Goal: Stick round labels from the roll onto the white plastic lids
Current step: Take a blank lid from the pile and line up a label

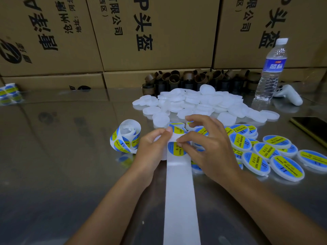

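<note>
Backing strip (180, 200), white and bare, runs up the desk (62, 165) from the near edge to both hands, where it folds over. The roll (125, 138) lies loosely coiled on its side just beside the left hand (152, 151). That hand pinches the strip at the fold between thumb and forefinger, with the other fingers curled under. The right hand (208, 149) meets it from the other side. Its thumb and forefinger tips are closed on the upper edge of the round label (177, 150), blue with a yellow band, which sits on the strip right below the fold. Its remaining fingers arch loosely above. I judge the label is about to be lifted, though I cannot tell whether its edge is already free. I expect it to be almost weightless, limp and sticky on the back. So I would take it only by the very rim, keep the strip bent sharply so the edge stands off, and not let it curl onto itself or a fingertip. Blank white lids (194, 101) are heaped just beyond the hands. They look light, stiff and slick, and I think they would skate on the shiny desk unless steadied at the rim. Labelled lids (265, 152) lie spread out to the right.
</note>
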Demonstrator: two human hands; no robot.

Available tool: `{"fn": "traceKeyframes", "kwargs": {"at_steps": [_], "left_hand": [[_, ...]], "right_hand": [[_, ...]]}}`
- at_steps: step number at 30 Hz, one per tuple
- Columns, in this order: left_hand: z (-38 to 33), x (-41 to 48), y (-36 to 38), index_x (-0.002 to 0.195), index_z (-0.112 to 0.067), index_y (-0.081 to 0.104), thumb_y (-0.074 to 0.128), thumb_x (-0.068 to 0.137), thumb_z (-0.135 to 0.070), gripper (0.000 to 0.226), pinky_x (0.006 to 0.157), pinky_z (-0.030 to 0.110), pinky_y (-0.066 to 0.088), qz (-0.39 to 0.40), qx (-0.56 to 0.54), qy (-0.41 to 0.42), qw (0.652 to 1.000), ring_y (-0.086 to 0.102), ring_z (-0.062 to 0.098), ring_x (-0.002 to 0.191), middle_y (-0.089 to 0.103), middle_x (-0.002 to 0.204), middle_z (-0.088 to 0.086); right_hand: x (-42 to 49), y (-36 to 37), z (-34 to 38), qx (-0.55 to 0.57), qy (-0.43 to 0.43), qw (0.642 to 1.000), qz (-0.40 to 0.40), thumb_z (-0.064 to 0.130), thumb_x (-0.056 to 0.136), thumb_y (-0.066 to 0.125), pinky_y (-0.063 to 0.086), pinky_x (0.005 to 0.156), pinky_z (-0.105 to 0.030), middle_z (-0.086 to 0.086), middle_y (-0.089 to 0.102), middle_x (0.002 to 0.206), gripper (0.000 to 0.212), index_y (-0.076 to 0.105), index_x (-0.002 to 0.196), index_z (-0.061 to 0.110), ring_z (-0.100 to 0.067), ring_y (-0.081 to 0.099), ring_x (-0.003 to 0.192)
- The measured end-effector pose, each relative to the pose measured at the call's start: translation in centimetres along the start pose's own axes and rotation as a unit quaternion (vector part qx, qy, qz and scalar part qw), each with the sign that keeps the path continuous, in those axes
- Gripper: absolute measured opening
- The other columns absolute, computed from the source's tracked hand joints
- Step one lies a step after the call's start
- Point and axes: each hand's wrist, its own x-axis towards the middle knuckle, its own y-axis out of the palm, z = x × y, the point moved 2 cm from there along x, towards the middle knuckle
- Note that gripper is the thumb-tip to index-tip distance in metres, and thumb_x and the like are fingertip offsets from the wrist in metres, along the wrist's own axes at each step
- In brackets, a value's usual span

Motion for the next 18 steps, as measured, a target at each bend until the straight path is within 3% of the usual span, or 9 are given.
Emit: {"fn": "traceKeyframes", "kwargs": {"at_steps": [4, 8, 11, 13, 15, 18], "left_hand": [[0.1, 0.2, -0.3, 0.090, -0.016, 0.070, 0.063, 0.091, -0.022, 0.009, 0.087, 0.039, 0.052, -0.046, 0.019, 0.002, 0.999, 0.066, 0.023, 0.089, 0.072, 0.101, 0.012], [0.1, 0.2, -0.4, 0.083, -0.021, 0.069, 0.068, 0.087, -0.026, 0.006, 0.084, 0.036, 0.052, -0.071, 0.039, 0.008, 0.997, 0.062, 0.018, 0.085, 0.071, 0.097, 0.010], [0.1, 0.2, -0.4, 0.081, -0.021, 0.069, 0.069, 0.086, -0.024, 0.006, 0.080, 0.032, 0.051, -0.079, 0.046, 0.023, 0.996, 0.061, 0.016, 0.085, 0.070, 0.094, 0.006], [0.0, 0.2, -0.4, 0.082, -0.020, 0.069, 0.070, 0.086, -0.022, 0.004, 0.084, 0.034, 0.051, -0.083, 0.052, 0.031, 0.995, 0.062, 0.017, 0.088, 0.070, 0.096, 0.006], [0.0, 0.2, -0.5, 0.086, -0.017, 0.069, 0.070, 0.086, -0.021, 0.004, 0.087, 0.037, 0.052, -0.086, 0.050, 0.031, 0.995, 0.064, 0.020, 0.091, 0.071, 0.099, 0.008], [0.0, 0.1, -0.6, 0.089, -0.016, 0.069, 0.069, 0.086, -0.019, 0.004, 0.087, 0.039, 0.053, -0.085, 0.048, 0.038, 0.995, 0.067, 0.025, 0.093, 0.072, 0.099, 0.010]], "right_hand": [[-0.2, 0.0, 0.4, 0.139, 0.107, 0.984, 0.027, 0.023, 0.076, 0.070, 0.046, 0.087, -0.042, -0.001, 0.053, 0.118, 0.011, 0.069, 0.073, 0.013, -0.008, 0.054, 0.105], [0.2, -0.3, 1.0, 0.264, 0.197, 0.944, -0.005, 0.037, 0.080, 0.060, 0.041, 0.088, -0.021, 0.002, 0.053, 0.108, 0.027, 0.060, 0.063, 0.017, -0.001, 0.053, 0.099], [0.5, -0.6, 1.5, 0.320, 0.230, 0.917, -0.058, 0.042, 0.080, 0.049, 0.039, 0.085, -0.017, 0.004, 0.055, 0.100, 0.028, 0.056, 0.062, 0.021, -0.001, 0.053, 0.096], [0.4, -0.7, 1.7, 0.326, 0.225, 0.915, -0.079, 0.040, 0.082, 0.047, 0.041, 0.086, -0.019, 0.001, 0.056, 0.100, 0.024, 0.063, 0.072, 0.025, -0.004, 0.054, 0.098], [0.3, -0.5, 2.0, 0.321, 0.204, 0.923, -0.050, 0.040, 0.085, 0.045, 0.041, 0.088, -0.017, -0.001, 0.056, 0.106, 0.024, 0.066, 0.095, 0.033, -0.009, 0.058, 0.100], [-0.1, 0.2, 2.0, 0.337, 0.196, 0.920, 0.044, 0.044, 0.088, 0.044, 0.041, 0.086, -0.013, 0.013, 0.055, 0.116, 0.033, 0.050, 0.120, 0.048, -0.011, 0.063, 0.100]]}}
